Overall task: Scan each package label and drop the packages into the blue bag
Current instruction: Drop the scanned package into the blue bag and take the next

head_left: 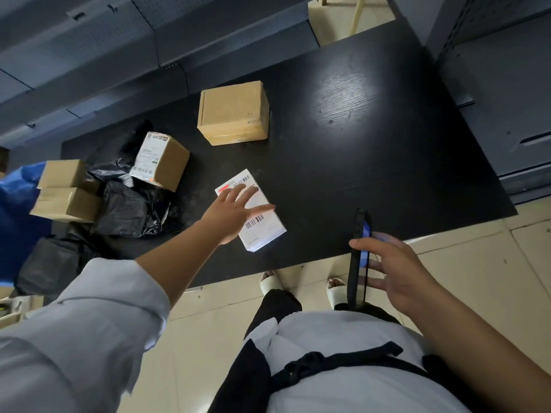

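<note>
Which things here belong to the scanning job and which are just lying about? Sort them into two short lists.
Job:
white labelled package, under the open left hand
phone, gripped by the right hand
labelled cardboard box
plain cardboard box
two stacked boxes
black poly bags
blue bag

Lying about:
black table
grey shelving

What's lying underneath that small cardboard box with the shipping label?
The labeled cardboard box rests tilted on a heap of black plastic mailer bags atop the black table. Whatever the bags contain, and anything buried beneath the box, is covered.
</note>
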A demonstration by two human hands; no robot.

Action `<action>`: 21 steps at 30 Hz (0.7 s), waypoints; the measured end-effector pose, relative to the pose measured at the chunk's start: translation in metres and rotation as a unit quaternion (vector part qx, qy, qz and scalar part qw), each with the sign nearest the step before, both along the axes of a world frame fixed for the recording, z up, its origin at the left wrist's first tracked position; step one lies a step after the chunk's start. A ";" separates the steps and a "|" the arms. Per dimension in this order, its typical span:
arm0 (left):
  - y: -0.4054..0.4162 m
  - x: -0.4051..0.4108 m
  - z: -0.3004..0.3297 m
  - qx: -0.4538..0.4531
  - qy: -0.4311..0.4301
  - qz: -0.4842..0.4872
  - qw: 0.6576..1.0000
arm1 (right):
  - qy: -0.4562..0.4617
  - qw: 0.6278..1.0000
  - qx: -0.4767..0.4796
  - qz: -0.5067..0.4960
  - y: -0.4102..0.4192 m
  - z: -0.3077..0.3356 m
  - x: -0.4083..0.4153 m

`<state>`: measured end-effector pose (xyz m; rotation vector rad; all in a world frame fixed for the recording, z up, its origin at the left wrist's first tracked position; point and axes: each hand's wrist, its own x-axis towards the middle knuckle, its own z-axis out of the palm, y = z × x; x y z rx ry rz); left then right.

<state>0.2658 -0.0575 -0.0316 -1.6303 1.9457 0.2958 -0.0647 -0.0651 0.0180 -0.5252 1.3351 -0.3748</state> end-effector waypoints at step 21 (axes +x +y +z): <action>0.014 0.044 -0.046 -0.047 0.558 0.648 0.516 | 0.139 0.973 -0.059 0.174 0.010 0.022 0.114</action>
